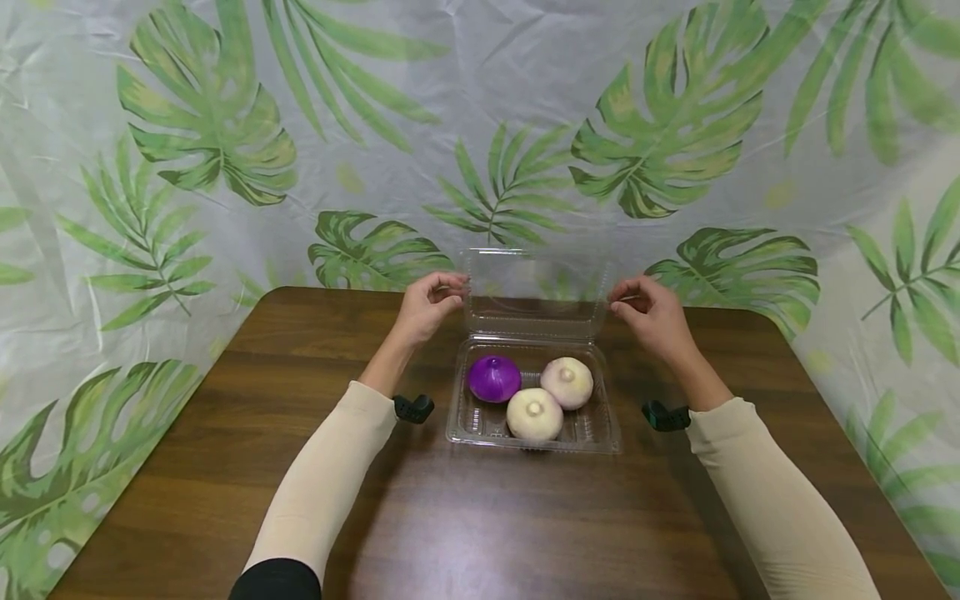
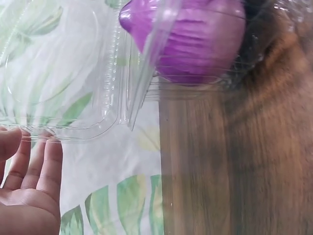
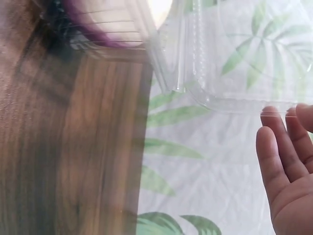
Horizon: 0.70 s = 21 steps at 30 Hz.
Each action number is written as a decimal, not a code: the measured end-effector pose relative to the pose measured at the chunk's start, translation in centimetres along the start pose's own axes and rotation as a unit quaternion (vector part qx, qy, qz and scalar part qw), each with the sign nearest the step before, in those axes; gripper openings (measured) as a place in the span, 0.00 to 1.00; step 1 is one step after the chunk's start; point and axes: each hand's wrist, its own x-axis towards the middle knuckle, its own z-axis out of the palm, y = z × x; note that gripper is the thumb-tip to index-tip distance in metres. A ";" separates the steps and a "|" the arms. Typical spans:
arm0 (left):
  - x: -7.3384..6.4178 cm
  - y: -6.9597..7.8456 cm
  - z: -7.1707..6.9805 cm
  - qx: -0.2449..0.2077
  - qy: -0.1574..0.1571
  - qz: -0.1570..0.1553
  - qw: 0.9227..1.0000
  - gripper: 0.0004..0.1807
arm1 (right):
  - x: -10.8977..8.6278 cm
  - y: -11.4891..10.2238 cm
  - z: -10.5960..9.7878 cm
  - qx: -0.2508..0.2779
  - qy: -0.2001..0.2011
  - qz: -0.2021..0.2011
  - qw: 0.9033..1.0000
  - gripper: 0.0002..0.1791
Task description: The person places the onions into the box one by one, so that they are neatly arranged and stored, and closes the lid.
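Note:
A clear plastic clamshell box [image 1: 457, 429] stands on the table with its hinged lid [image 1: 536, 287] raised upright at the back. In its base sit a purple onion-like bulb [image 1: 494, 379] at the left and two whitish ones, one pale bulb [image 1: 535, 415] in front and another [image 1: 567, 383] at the right. My left hand [image 1: 430, 308] pinches the lid's left edge between thumb and fingers. On the opposite edge, my right hand [image 1: 649, 315] pinches the lid too. Both wrist views show fingertips at the lid's rim; the thumbs are partly cut off by the frame.
The brown wooden table [image 1: 300, 400] carries the box near its far edge. Right behind hangs a pale leaf-printed cloth [image 1: 510, 83], which also runs down both sides. Dark wrist cameras sit under each forearm.

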 end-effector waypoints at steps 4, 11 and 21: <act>-0.5 0.1 -0.1 0.018 -0.007 0.009 1.000 0.08 | -0.5 0.7 0.1 -0.002 0.004 -0.010 1.000 0.09; -1.4 0.1 -0.4 0.041 -0.018 0.034 0.998 0.07 | -1.7 0.6 0.1 -0.030 -0.001 -0.024 0.999 0.08; -2.4 -0.2 -0.3 0.057 -0.018 0.050 0.997 0.07 | -3.0 0.8 0.1 -0.005 0.009 -0.026 1.000 0.08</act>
